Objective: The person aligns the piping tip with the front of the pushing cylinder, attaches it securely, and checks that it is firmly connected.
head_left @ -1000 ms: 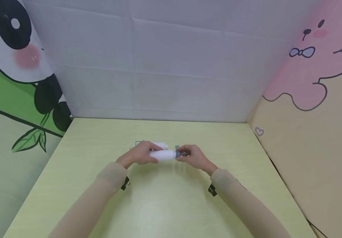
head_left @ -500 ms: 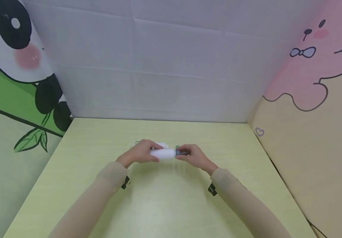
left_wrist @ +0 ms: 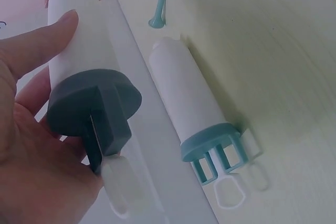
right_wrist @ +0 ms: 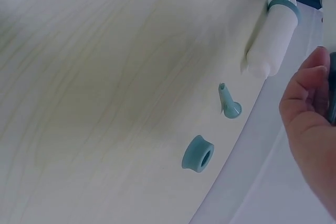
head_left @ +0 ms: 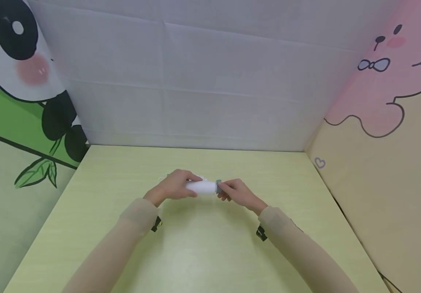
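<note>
In my left hand (head_left: 175, 185) I grip a white syringe (head_left: 201, 187) by its barrel, holding it level above the table. Its grey-blue collar (left_wrist: 97, 100) has finger loops, and a pale pull ring (left_wrist: 115, 184) sticks out behind. At the barrel's front end, my right hand (head_left: 239, 191) pinches a dark grey-blue end piece (right_wrist: 332, 87), mostly hidden by the fingers. A second white syringe (left_wrist: 184, 87) with a teal collar lies on the table beyond, largely covered by my left hand in the head view.
Near the second syringe's tip lie a teal nozzle (right_wrist: 227, 100) and a teal ring-shaped piece (right_wrist: 198, 154). The pale wooden table (head_left: 195, 244) ends at a white sheet (head_left: 217, 81) at the back. Printed side panels stand left and right.
Both hands stay at the syringe, which has risen slightly in the head view. My right fingers have shifted their grip at the end piece, with the hand turned over it more.
</note>
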`<control>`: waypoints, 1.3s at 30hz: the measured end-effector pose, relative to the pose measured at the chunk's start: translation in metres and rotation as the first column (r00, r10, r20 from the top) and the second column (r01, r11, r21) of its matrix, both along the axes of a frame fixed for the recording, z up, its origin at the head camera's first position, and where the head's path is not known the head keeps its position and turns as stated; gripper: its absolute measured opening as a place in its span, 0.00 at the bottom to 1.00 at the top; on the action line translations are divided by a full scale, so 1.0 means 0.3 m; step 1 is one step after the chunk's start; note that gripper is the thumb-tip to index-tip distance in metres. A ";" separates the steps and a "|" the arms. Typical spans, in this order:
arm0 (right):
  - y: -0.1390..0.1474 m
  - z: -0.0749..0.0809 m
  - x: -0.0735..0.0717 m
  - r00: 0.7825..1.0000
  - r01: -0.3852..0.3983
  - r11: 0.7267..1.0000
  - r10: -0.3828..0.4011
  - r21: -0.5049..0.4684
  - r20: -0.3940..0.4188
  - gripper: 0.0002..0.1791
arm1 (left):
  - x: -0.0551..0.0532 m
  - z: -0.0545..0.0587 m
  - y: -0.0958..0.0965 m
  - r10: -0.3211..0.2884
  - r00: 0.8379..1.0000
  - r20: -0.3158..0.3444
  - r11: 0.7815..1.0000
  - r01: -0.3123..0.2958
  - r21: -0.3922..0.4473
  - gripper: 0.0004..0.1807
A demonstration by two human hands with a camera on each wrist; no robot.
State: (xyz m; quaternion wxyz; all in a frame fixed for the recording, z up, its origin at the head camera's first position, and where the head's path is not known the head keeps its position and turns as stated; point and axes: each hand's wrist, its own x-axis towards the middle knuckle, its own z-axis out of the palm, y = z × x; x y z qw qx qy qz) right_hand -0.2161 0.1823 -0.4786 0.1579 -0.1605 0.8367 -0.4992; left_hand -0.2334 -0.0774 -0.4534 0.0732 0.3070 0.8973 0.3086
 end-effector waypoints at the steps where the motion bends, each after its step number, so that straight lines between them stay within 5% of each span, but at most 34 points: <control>1: -0.003 0.004 0.001 1.000 0.003 1.000 -0.003 -0.013 0.015 0.22 | 0.000 0.000 0.000 0.004 1.000 -0.005 1.000 -0.004 0.002 0.25; 9: -0.028 0.090 0.035 0.992 0.015 0.994 -0.001 -0.112 0.127 0.27 | -0.006 -0.005 -0.007 0.043 0.999 0.011 0.999 -0.043 0.025 0.25; 17: -0.006 0.034 0.011 0.980 -0.034 0.976 0.074 -0.216 0.184 0.29 | 0.000 -0.003 -0.015 0.065 0.997 0.053 0.998 -0.066 0.019 0.25; 28: 0.000 0.030 -0.007 0.998 -0.069 0.996 0.069 -0.065 0.006 0.15 | 0.016 0.008 -0.022 0.047 0.998 0.035 0.999 -0.048 0.023 0.24; 39: 0.010 0.012 -0.018 1.000 -0.015 0.983 0.017 -0.182 0.012 0.17 | 0.018 0.007 -0.030 0.044 0.999 0.019 0.998 -0.044 0.048 0.24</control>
